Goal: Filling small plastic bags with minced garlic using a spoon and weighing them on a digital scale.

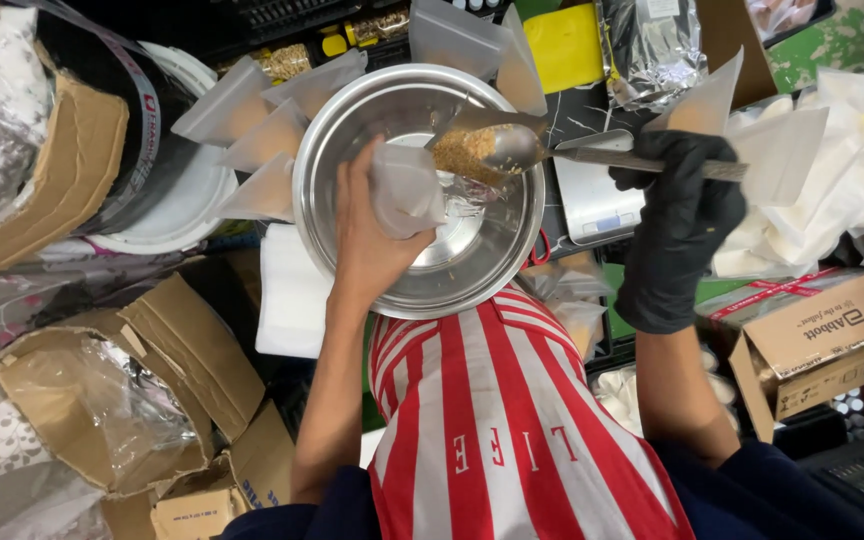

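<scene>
A small frosted plastic pouch (407,190) held at a round steel bowl (332,150).
The bare left hand (372,235) grips the pouch; the black-gloved right hand (682,215) holds a steel scoop of brown granules (487,148).

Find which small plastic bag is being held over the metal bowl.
The bag gripped in the bare left hand; the others lie beside the bowl, untouched.

The steel bowl (417,190) is the one open spot, though the left hand (372,235) with its small bag (407,190) and the loaded spoon (497,148) fill much of its mouth. Left of the bowl, filled pouches (252,135) crowd the rim. Right of it stands a small scale (592,200), then the gloved right hand (677,220). Torn cardboard boxes (122,400) block the lower left of the bowl.
</scene>
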